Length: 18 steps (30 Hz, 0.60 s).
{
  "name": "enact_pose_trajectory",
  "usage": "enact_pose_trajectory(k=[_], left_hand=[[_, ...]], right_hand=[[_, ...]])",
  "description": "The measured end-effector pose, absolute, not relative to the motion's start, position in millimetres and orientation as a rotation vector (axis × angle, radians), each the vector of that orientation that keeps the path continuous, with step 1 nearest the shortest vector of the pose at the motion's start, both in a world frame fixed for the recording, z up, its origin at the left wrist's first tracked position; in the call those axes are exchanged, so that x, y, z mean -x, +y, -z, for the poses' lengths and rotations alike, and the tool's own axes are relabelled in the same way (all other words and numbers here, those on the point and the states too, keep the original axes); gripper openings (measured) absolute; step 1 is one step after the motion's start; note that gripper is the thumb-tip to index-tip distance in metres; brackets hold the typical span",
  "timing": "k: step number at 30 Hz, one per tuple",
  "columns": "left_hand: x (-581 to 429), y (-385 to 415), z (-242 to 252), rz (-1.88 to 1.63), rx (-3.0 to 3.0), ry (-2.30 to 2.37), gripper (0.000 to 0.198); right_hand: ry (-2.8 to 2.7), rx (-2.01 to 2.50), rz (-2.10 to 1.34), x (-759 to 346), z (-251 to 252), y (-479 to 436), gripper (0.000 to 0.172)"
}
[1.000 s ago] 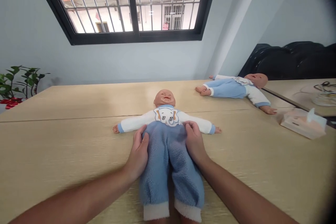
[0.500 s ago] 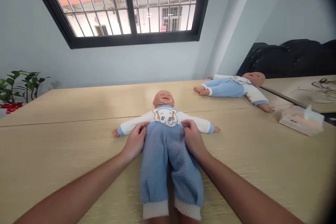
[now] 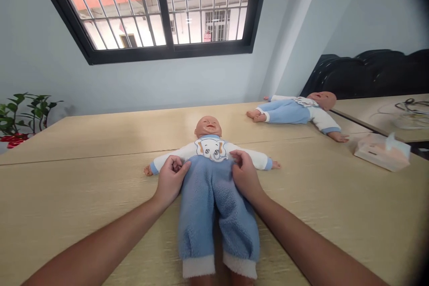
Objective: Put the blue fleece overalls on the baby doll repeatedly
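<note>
A baby doll (image 3: 208, 127) lies on its back, head away from me and arms spread. It wears a white top with an elephant face (image 3: 212, 149) on the chest and fleecy blue trousers (image 3: 197, 205) with white cuffs. My left hand (image 3: 171, 181) is at the left side of the waist, fingers curled and thumb against the waistband edge. At the opposite side of the waist, my right hand (image 3: 246, 174) pinches the waistband between thumb and fingers, just below the elephant. The cloth within each grip is mostly hidden. The doll's feet run off the bottom of the view.
A second doll (image 3: 288, 112) in similar clothes lies at the back right of the wooden table (image 3: 100, 196). Nearer on the right stands a tissue box (image 3: 382, 153). Cables (image 3: 414, 109) lie on a table beyond. A leafy plant (image 3: 28, 109) is at far left, below a barred window (image 3: 170, 51).
My left fingers have curled in and come away from the doll's side, while the thumb stays at the waistband. My right hand has shifted slightly up and left. The doll stays put.
</note>
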<state>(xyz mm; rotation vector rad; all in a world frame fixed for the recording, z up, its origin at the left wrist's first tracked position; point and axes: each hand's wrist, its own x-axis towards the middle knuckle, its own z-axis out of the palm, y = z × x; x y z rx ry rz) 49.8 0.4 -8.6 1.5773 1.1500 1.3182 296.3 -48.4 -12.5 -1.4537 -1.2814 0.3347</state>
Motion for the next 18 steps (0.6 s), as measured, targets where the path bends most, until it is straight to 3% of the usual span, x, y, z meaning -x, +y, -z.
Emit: enact_pose_trajectory(k=[8, 14, 18], left_hand=[[-46, -13, 5, -1.240, -1.894, 0.942, 0.063], [-44, -11, 11, -1.173, -1.908, 0.786, 0.065], [-39, -2, 10, -1.212, -1.939, 0.760, 0.060]], right_hand=[[-1.326, 1.494, -0.161, -291, 11, -51, 0.037], [-1.528, 1.497, -0.051, -294, 0, -55, 0.036], [-1.765, 1.735, 0.118, -322, -6, -50, 0.042]])
